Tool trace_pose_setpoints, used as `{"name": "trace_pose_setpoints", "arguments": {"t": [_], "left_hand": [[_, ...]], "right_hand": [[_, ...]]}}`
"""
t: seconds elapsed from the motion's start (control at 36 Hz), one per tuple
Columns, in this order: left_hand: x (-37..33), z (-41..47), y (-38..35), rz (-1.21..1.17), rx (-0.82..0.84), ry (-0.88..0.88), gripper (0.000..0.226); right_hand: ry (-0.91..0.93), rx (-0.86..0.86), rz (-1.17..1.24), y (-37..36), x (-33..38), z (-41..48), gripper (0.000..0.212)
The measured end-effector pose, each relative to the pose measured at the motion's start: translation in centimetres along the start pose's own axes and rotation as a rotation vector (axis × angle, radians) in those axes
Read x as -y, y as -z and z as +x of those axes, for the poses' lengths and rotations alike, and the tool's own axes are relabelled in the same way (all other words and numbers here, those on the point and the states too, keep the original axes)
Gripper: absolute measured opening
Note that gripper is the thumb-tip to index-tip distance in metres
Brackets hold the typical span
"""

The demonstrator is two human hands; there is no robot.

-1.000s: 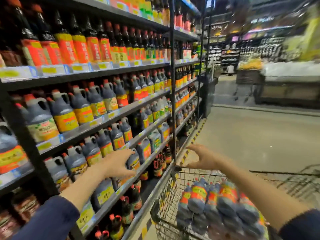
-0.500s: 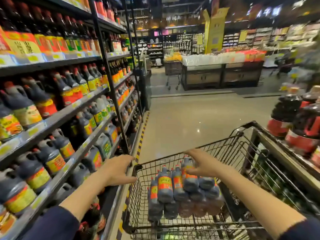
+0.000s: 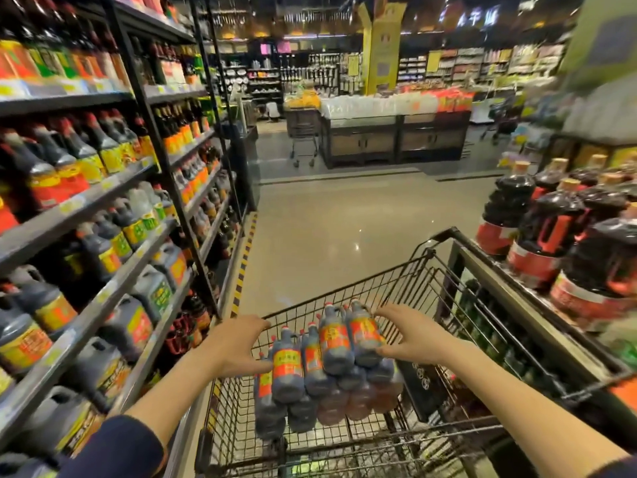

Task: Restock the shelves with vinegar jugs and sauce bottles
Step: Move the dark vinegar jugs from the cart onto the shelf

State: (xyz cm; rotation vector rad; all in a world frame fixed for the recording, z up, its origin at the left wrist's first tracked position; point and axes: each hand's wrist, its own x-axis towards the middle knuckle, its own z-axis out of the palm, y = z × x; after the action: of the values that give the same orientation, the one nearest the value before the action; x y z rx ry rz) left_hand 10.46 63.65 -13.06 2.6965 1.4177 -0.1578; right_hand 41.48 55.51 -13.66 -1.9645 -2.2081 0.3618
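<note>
Over the cart basket, both hands are on the sauce bottle pack [image 3: 320,360]. right hand [image 3: 412,334]: fingers across the top of the right-end bottle, thumb against its lower side, so it pinches that bottle. left hand [image 3: 234,343]: fingers straight and spread, thumb tip touching the label of the left-end bottle, not wrapped round anything. Palms face each other with the pack between them. Both forearms are bare and reach forward and down; a dark sleeve [image 3: 113,446] is pushed up on the left arm.

Pack: dark bottles with orange labels and red caps, stacked lying down, caps pointing away. It sits inside the wire cart [image 3: 406,288], toward its left half. Can't tell if it's lifted off the cart floor.

Left side: black steel shelves [image 3: 86,201], several tiers. Handled vinegar jugs [image 3: 151,294] with yellow, orange and green labels fill the lower tiers; slimmer bottles are higher up. Right side, just beside the cart: a stand of big dark bottles [image 3: 548,232] with red labels.

Floor [image 3: 344,219] is glossy beige, with a yellow-black hazard strip [image 3: 245,257] along the shelf base. Well beyond: a dark island counter [image 3: 393,139], another cart [image 3: 303,132] next to it, and a yellow column [image 3: 381,46]. Edges of the view are motion-blurred.
</note>
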Motion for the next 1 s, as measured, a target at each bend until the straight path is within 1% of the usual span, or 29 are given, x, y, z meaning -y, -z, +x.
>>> {"name": "trace_pose_setpoints", "arguments": {"t": [0.08,0.14,0.25,0.33,0.39,0.56,0.75,0.83,0.92,1.0], "left_hand": [[-1.0,1.3,-0.3,-0.008,0.003,0.011,0.091],[-1.8,2.3,-0.5,-0.021,0.007,0.031,0.087],[-3.7,4.0,-1.0,-0.127,0.037,0.095,0.091],[-4.7,5.3,-2.2,-0.240,0.043,0.163,0.085],[-5.2,6.3,-3.0,-0.289,0.046,0.189,0.087],[-6.9,9.2,-5.3,-0.409,0.079,0.277,0.081],[-7.4,13.4,-8.5,-0.503,0.149,0.331,0.083],[-7.2,15.7,-9.7,-0.563,0.166,0.352,0.067],[-7.0,17.7,-11.2,-0.673,0.195,0.363,0.051],[-6.5,20.1,-13.9,-0.719,0.188,0.380,0.047]], "right_hand": [[-0.008,0.009,-0.002,0.4,-1.4,0.1,0.072],[-0.012,0.018,0.002,0.6,-2.2,0.3,0.074],[-0.023,0.029,0.028,0.4,-4.0,0.7,0.076],[-0.032,0.048,0.050,0.1,-5.4,1.0,0.074],[-0.037,0.063,0.066,-0.1,-6.0,1.3,0.075],[-0.053,0.071,0.104,-1.4,-7.9,2.5,0.075],[-0.093,0.104,0.165,-2.8,-9.9,4.7,0.076],[-0.120,0.131,0.164,-3.5,-10.8,6.1,0.075],[-0.152,0.153,0.190,-4.2,-11.7,7.5,0.075],[-0.201,0.178,0.206,-4.9,-12.6,8.8,0.071]]}}
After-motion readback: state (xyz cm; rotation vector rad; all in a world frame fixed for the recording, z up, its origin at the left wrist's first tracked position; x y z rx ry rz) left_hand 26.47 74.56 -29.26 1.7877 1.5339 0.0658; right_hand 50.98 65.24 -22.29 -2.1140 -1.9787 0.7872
